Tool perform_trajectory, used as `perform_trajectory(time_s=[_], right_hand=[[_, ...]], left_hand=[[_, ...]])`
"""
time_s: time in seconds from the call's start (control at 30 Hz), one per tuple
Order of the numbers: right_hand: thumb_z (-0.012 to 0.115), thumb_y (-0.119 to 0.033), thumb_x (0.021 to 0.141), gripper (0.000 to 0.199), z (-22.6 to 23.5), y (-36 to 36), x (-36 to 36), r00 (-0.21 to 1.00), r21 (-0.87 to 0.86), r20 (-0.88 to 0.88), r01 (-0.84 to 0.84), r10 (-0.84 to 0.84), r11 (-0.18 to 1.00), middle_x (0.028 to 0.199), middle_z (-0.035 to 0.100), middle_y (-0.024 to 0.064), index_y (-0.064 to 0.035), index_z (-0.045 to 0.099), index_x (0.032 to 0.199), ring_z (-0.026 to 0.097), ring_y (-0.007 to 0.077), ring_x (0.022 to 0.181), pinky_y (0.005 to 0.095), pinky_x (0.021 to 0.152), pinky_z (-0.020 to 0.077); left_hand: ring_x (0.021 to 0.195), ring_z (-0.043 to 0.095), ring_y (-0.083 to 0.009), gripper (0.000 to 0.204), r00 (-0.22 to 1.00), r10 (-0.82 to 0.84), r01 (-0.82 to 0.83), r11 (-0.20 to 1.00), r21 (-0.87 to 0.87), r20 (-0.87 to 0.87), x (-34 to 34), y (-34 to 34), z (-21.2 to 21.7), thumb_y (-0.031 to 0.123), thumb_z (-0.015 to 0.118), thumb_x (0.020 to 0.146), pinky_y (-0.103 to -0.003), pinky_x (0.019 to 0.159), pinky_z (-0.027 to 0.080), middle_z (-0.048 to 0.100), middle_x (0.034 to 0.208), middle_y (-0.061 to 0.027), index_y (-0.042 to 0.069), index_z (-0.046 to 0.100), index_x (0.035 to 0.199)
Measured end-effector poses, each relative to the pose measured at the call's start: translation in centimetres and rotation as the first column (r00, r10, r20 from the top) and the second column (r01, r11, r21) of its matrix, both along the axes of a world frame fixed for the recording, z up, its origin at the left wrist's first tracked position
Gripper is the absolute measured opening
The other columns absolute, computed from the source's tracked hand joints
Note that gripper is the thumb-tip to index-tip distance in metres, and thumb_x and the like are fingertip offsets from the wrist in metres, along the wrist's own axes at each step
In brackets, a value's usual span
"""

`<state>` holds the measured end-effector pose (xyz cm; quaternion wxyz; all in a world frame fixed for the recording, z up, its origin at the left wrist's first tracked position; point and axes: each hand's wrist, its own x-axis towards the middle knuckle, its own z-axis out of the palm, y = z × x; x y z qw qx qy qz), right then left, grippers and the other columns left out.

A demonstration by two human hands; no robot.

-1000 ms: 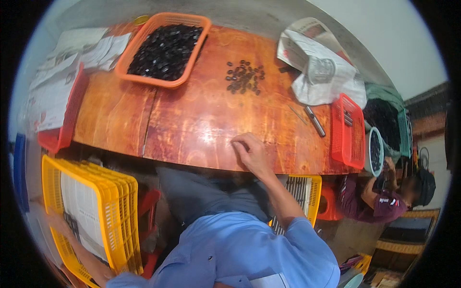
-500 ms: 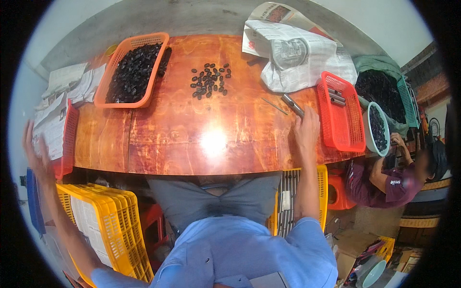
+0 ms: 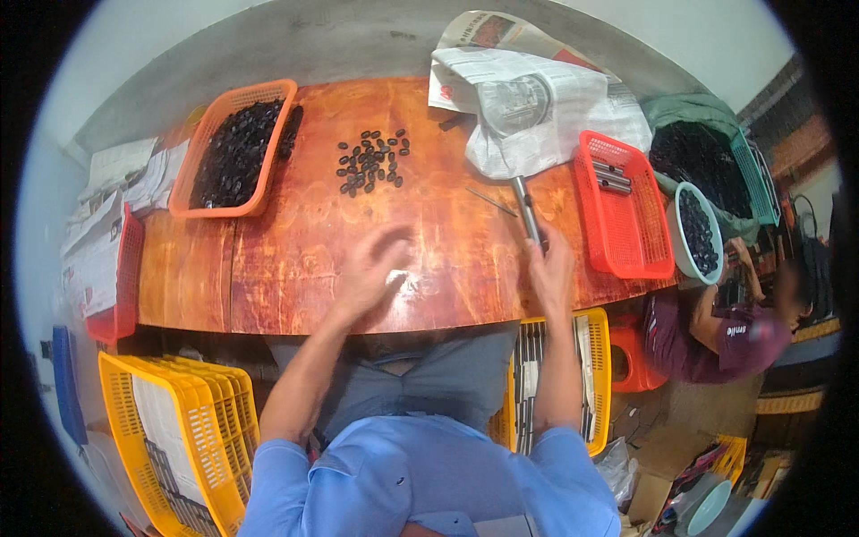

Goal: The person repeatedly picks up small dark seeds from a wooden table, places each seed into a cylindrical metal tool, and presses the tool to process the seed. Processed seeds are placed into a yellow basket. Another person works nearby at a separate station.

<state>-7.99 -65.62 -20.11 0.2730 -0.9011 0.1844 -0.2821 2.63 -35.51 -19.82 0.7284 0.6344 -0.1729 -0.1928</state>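
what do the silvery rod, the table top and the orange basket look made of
Silvery rod: probably metal, smooth and polished, from its grey shine in the right hand.
Table top: likely wood, perhaps varnished; reddish, grain-like mottling and glossy glare.
Orange basket: seemingly moulded plastic, evenly coloured, with perforated sides.

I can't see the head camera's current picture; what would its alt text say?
A person's right hand grips a silver metal tube at a wooden table, while the blurred left hand is over it, apparently empty. Beyond lie small dark oval pieces, with an orange basket of black pieces to their left and a red basket to their right.
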Motion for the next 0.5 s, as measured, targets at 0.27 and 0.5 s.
perform_trajectory(time_s=[0.27, 0.5], right_hand=[[0.076, -0.002, 0.085, 0.035, 0.1, 13.8, 1.5, 0.955, 0.219, 0.063, -0.297, 0.29, 0.929, 0.096, 0.067, 0.012, 0.0015, 0.068, 0.119, 0.065, 0.0206, 0.082, 0.0335, 0.076, 0.0542], [0.074, -0.005, 0.091, 0.043, -1.3, 16.9, 3.7, 0.881, 0.489, 0.032, -0.426, 0.473, 0.761, 0.102, 0.064, 0.0091, 0.0002, 0.059, 0.131, 0.064, 0.0172, 0.086, 0.0316, 0.077, 0.0536]], left_hand=[[0.113, 0.066, -0.0215, 0.045, 0.923, -0.152, 0.009, 0.926, -0.377, -0.352, 0.0, -3.2, -0.5, 0.01, 0.065, 0.102, -0.038, 0.094, 0.058, 0.06, 0.136, -0.014, -0.001, 0.048, 0.142], [0.104, 0.07, -0.0236, 0.041, 0.894, -0.1, -0.083, 0.921, -0.38, -0.436, 3.1, 0.9, -0.5, 0.013, 0.068, 0.1, -0.041, 0.093, 0.062, 0.067, 0.122, -0.0128, 0.0, 0.052, 0.136]])
